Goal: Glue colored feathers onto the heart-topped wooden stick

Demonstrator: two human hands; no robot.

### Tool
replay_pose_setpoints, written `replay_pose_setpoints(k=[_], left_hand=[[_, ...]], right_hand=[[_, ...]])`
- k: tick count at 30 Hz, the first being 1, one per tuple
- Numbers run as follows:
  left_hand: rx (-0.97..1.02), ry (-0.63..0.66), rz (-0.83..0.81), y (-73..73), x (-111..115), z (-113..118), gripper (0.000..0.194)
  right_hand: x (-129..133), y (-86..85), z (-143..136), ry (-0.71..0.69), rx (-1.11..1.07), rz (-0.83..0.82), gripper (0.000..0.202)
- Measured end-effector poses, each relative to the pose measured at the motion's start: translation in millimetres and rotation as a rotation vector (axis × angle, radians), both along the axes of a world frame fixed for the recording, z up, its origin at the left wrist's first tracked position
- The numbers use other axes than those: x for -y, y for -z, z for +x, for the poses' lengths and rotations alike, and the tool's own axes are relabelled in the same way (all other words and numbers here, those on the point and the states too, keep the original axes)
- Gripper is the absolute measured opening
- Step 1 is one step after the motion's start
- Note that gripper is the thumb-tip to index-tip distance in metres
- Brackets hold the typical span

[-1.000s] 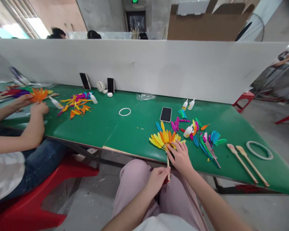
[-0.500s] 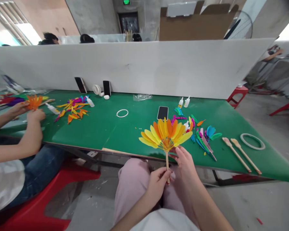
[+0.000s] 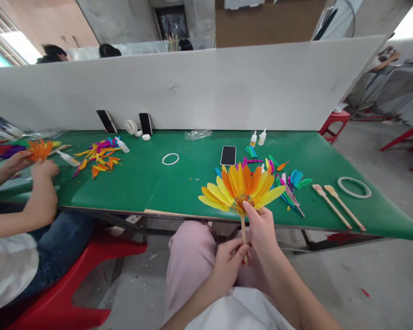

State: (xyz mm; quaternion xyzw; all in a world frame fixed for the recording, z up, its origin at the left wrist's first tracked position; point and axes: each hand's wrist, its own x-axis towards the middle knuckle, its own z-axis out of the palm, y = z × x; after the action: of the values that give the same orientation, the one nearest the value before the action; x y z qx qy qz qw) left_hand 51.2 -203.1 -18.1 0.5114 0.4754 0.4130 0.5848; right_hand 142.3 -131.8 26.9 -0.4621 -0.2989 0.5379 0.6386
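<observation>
Upright above my lap is a feather fan [image 3: 241,185], its yellow and orange feathers spread out from a wooden handle [image 3: 243,229]. My left hand [image 3: 229,259] is closed round the lower handle. Higher up, my right hand [image 3: 261,222] pinches the base of the feathers, thumb on the near side and fingers behind, mostly hidden. Just beyond the fan lie loose coloured feathers [image 3: 292,183], partly covered by it. A phone [image 3: 228,156] lies flat behind the fan.
Two glue bottles [image 3: 258,137] stand by the white partition [image 3: 179,96]. At right are two wooden sticks [image 3: 344,208] and a large white ring [image 3: 354,187]; a smaller ring [image 3: 170,159] lies mid-table. At left, a co-worker's hands [image 3: 43,169] hold orange feathers beside a feather pile [image 3: 101,156].
My right hand has moved up and left from beside the handle, its thumb now pressed on the feather base. My left hand keeps its hold. The view has tilted slightly down.
</observation>
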Motion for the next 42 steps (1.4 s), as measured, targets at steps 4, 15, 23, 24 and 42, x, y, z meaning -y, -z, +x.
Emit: replay_pose_setpoints(k=[4, 15, 23, 24, 42], left_hand=[[-0.022, 0.010, -0.002, -2.1, 2, 1, 0.030], [-0.066, -0.027, 0.056, -3.6, 6, 0, 0.032], [-0.074, -0.177, -0.018, -8.1, 1, -5, 0.021], [-0.094, -0.216, -0.012, -9.4, 0, -7, 0.018], [-0.254, -0.785, 0.352, -54.9, -31, -75, 0.023]], right_hand=[[3, 0.4, -3, 0.039, 0.032, -0.008, 0.025], [6, 1.4, -8, 0.035, 0.075, 0.002, 0.028], [10, 9.0, 1, -0.117, 0.126, 0.043, 0.027], [14, 8.9, 2, -0.136, 0.164, 0.042, 0.027], [35, 16.9, 17, -0.427, 0.213, -0.005, 0.024]])
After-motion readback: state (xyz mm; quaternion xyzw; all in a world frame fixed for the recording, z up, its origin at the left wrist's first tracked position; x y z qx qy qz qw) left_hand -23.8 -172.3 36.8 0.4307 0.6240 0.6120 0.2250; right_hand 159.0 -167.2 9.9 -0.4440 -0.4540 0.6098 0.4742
